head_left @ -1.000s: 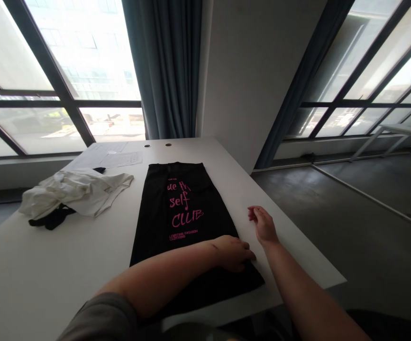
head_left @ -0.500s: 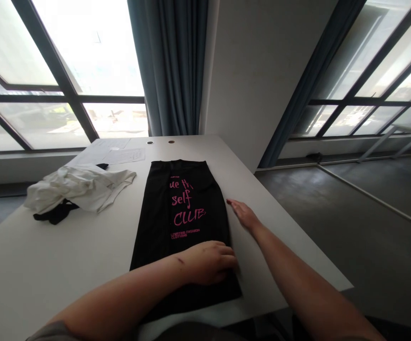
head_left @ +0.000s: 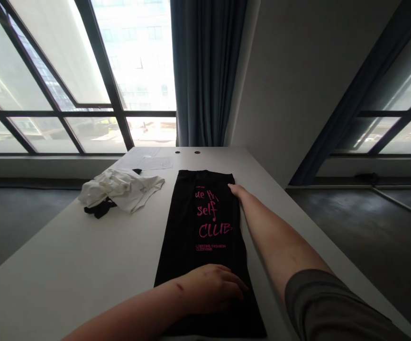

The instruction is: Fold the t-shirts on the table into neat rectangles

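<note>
A black garment (head_left: 184, 227) lies folded into a long flat strip, with pink lettering running along its upper half. Across its near part rests my left hand (head_left: 217, 288), palm down, loosely bent fingers spread on the cloth and pointing at the right edge. My right hand (head_left: 236, 190) is at the far right edge, close to the garment's top corner. Its thumb side lies over the cloth edge, closed on it, while the other fingers are mostly hidden.
A crumpled white garment (head_left: 120, 187) with black parts lies left on the white table (head_left: 127, 265). Paper sheets (head_left: 151, 162) are at the far end, near two round holes. Beyond stand a blue curtain (head_left: 207, 71), windows and a wall.
My right hand has gone from beside the garment's right edge up to its far corner, touching the cloth. My left hand stays on the near part. The view has turned left.
</note>
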A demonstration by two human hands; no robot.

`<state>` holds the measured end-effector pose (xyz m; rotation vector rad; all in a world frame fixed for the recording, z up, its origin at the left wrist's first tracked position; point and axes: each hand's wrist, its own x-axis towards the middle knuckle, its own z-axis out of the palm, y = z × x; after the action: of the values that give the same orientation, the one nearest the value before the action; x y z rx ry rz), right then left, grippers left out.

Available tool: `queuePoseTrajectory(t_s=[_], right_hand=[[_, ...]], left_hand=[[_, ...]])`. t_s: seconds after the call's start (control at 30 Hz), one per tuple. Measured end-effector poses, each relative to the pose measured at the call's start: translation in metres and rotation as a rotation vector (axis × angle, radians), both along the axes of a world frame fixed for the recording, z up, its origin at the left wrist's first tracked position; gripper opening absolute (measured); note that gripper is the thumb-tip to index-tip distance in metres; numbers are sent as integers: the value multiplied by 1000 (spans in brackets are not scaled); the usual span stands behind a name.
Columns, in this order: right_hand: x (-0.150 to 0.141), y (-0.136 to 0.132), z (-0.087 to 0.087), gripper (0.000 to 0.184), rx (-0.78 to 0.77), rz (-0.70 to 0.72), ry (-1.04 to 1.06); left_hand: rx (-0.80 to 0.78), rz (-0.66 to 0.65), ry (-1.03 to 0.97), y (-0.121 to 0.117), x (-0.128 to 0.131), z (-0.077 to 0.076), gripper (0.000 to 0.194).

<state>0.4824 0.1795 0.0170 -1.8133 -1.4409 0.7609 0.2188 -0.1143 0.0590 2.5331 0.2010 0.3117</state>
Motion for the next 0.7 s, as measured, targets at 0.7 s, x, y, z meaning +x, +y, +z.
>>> queuePoseTrajectory(t_s=[0.7], right_hand=[[-162, 18, -48, 63, -2, 392, -559]], left_hand=[[22, 187, 143, -2, -104, -29, 50]])
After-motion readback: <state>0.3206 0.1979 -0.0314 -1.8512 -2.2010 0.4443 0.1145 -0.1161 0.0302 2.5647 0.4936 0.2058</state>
